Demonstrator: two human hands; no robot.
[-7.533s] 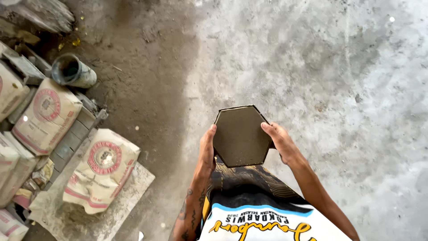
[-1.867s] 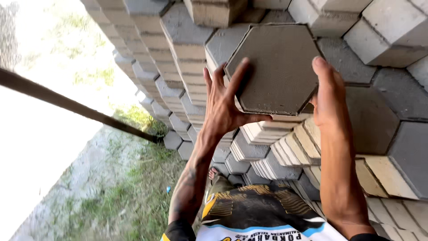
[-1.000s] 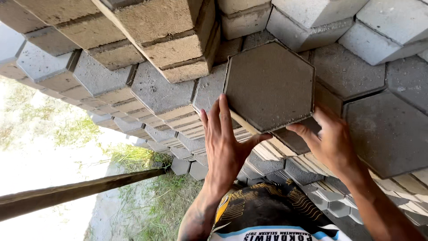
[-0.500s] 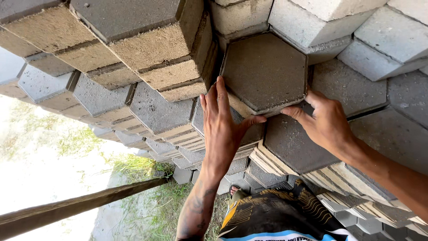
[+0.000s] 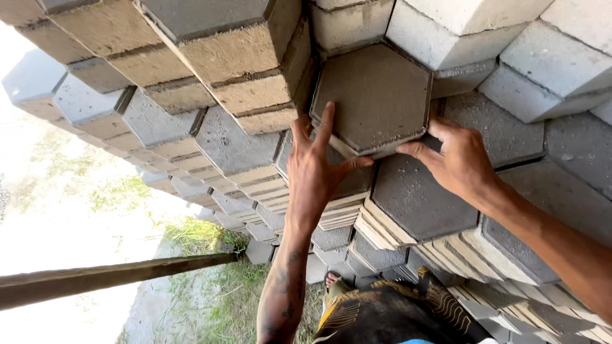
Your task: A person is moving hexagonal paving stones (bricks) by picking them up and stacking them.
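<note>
A dark grey hexagonal paving block (image 5: 373, 95) lies on top of a stack of like blocks. My left hand (image 5: 317, 169) rests flat against its near-left edge with fingers spread. My right hand (image 5: 460, 159) touches its near-right edge with the fingertips. Both hands press on the block from the near side; neither wraps around it. The block sits tight against taller blocks behind it and to its left.
Stacks of grey and tan hexagonal pavers (image 5: 210, 95) fill the upper and right view in stepped rows. A wooden pole (image 5: 108, 280) crosses the lower left above grass (image 5: 204, 274) and pale ground. My patterned shorts (image 5: 395, 315) and a foot show below.
The block has gone from being held up in both hands to lying on the stack, and slid farther back. My hands have shifted to its near edges.
</note>
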